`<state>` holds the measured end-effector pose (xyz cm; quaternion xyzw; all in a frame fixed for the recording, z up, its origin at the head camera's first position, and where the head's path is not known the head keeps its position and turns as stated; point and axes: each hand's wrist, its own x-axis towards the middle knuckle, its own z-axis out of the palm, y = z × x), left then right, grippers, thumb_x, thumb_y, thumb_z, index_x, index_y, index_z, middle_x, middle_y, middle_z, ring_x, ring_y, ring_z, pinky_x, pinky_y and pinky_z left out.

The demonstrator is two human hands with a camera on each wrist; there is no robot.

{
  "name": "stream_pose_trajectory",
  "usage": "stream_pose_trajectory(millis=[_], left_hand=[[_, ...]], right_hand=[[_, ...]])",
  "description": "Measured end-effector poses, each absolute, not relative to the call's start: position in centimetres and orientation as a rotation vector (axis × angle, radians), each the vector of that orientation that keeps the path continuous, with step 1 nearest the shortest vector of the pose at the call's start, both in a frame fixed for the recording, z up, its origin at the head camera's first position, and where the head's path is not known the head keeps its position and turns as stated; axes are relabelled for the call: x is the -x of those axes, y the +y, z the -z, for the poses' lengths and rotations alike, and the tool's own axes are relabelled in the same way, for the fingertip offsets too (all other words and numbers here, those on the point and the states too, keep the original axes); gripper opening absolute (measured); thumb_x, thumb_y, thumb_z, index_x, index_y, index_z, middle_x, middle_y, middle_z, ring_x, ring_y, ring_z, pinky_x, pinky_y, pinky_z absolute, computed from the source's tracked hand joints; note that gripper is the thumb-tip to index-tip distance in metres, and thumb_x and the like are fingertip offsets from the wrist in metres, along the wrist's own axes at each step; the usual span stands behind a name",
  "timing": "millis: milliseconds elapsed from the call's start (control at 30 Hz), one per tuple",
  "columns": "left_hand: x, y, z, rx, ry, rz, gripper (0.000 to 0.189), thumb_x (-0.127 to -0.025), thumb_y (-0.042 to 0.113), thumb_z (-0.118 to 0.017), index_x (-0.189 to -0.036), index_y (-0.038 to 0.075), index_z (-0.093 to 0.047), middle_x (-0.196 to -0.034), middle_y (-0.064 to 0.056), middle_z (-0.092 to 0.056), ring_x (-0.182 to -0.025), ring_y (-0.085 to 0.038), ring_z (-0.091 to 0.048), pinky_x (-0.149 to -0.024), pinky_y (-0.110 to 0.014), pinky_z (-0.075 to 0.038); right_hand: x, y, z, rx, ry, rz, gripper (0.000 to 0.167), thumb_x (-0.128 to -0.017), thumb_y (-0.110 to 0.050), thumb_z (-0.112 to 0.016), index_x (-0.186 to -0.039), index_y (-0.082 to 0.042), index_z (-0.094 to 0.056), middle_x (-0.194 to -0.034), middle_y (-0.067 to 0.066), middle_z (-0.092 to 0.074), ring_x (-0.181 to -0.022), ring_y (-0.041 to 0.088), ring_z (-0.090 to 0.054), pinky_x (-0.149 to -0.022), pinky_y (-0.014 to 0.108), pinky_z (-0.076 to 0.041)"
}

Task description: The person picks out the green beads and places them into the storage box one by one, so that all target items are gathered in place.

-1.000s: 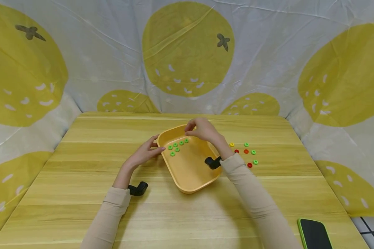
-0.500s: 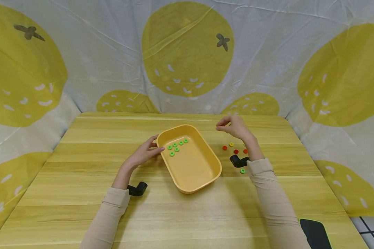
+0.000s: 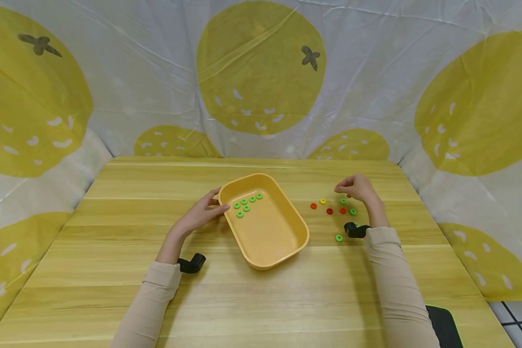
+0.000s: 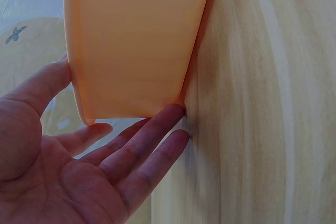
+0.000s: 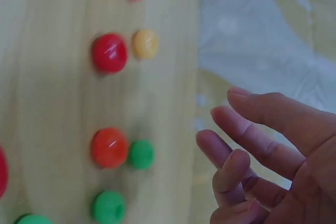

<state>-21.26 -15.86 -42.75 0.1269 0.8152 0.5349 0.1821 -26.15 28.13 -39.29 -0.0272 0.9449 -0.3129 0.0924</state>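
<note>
An orange-yellow plastic tub (image 3: 265, 241) stands at an angle on the table. My left hand (image 3: 202, 212) steadies its far left corner, the thumb over the rim and the other fingers along the outer wall, as the left wrist view shows. Several green beads (image 3: 246, 209) with holes lie inside, toward the far left. My right hand (image 3: 357, 187) hovers over the loose beads to the right, nearest a green bead (image 3: 343, 201). In the right wrist view its thumb and fingers are apart, with nothing between them.
Right of the tub lie a yellow bead (image 3: 323, 201), a dark red bead (image 3: 329, 211), orange-red beads (image 3: 313, 206) and other green beads (image 3: 339, 238). A phone (image 3: 444, 326) lies near the front right edge, partly behind the right sleeve. A patterned cloth (image 3: 156, 72) hangs behind the table.
My right hand has moved from above the tub rightward to the loose beads. A green bead near the tub's far wall stays where it was. The left hand and tub hold still.
</note>
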Motion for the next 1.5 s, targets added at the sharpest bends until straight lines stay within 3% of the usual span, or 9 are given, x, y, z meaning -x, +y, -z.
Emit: stream_pose_trajectory(millis=[233,400,867,1200,1500], left_hand=[[21.2,-16.0,42.8,-0.361,2.293,-1.523,0.072,-0.095,0.033,-0.055,-0.151,0.010,-0.015,-0.133,-0.028,-0.047,-0.114,-0.034,-0.055,-0.098,-0.049,-0.044],[21.3,-15.9,42.9,-0.360,2.295,-1.523,0.072,-0.095,0.032,-0.055,-0.151,0.011,-0.016,-0.132,-0.027,-0.048,-0.113,-0.033,-0.056,-0.097,-0.048,-0.045],[21.3,-15.8,42.6,-0.357,2.300,-1.507,0.071,-0.095,0.033,-0.055,-0.151,0.011,-0.017,-0.130,-0.026,-0.050,-0.110,-0.030,-0.057,-0.097,-0.047,-0.045],[21.3,-15.9,42.8,-0.360,2.301,-1.509,0.071,-0.095,0.033,-0.055,-0.151,0.010,-0.016,-0.131,-0.027,-0.049,-0.112,-0.032,-0.056,-0.098,-0.049,-0.044],[21.2,-15.9,42.7,-0.350,2.301,-1.498,0.071,-0.095,0.034,-0.054,-0.151,0.011,-0.016,-0.132,-0.027,-0.047,-0.114,-0.033,-0.055,-0.099,-0.049,-0.044]], right_hand=[[25.9,29.4,40.7,-0.024,2.772,0.850,0.026,-0.086,-0.017,-0.067,-0.101,0.004,-0.068,-0.095,0.022,-0.069,-0.076,0.026,-0.063,-0.066,0.030,-0.051],[25.8,29.4,41.2,-0.055,2.764,0.792,0.026,-0.081,-0.014,-0.071,-0.100,0.004,-0.069,-0.098,0.019,-0.067,-0.075,0.018,-0.056,-0.063,0.023,-0.045],[26.2,29.2,41.2,0.000,2.825,0.816,0.024,-0.084,-0.016,-0.069,-0.099,0.003,-0.069,-0.092,0.016,-0.068,-0.070,0.015,-0.057,-0.062,0.024,-0.047],[26.8,25.9,38.7,0.080,2.863,0.880,0.022,-0.084,-0.018,-0.070,-0.096,0.000,-0.070,-0.088,0.016,-0.069,-0.075,0.029,-0.062,-0.058,0.022,-0.046],[27.7,20.5,35.9,0.209,2.884,0.940,0.021,-0.083,-0.022,-0.071,-0.095,-0.005,-0.071,-0.090,0.014,-0.068,-0.068,0.016,-0.060,-0.059,0.023,-0.046]])
